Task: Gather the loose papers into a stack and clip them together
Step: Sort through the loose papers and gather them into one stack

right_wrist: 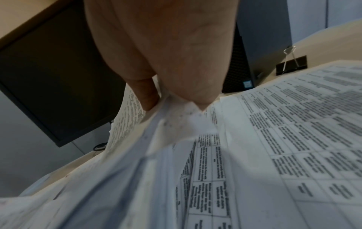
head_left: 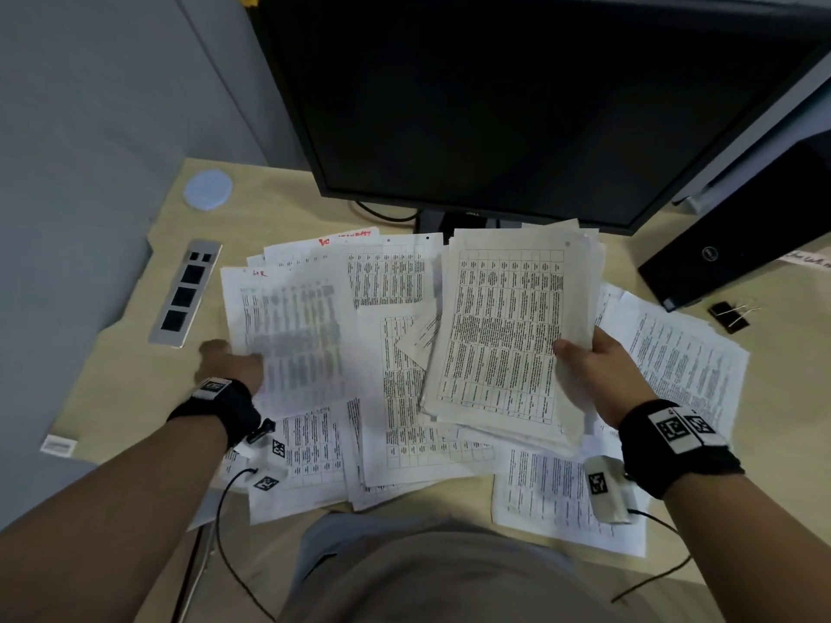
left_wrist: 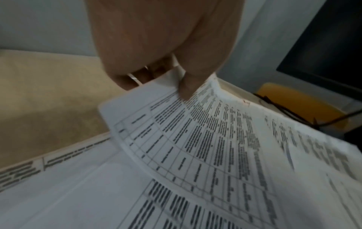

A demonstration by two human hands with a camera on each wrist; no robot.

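Note:
Printed sheets with tables lie scattered over the wooden desk. My right hand grips a thick bundle of papers, thumb on top, and holds it raised above the spread; the right wrist view shows the bundle pinched at its edge. At the left, my left hand pinches the edge of one sheet, which looks blurred and partly lifted; the left wrist view shows that sheet curving under the thumb. A black binder clip lies on the desk at the right, also in the right wrist view.
A dark monitor stands behind the papers, with a black computer tower at the right. A metal socket strip and a round pale-blue lid sit at the left. More sheets lie under my right wrist.

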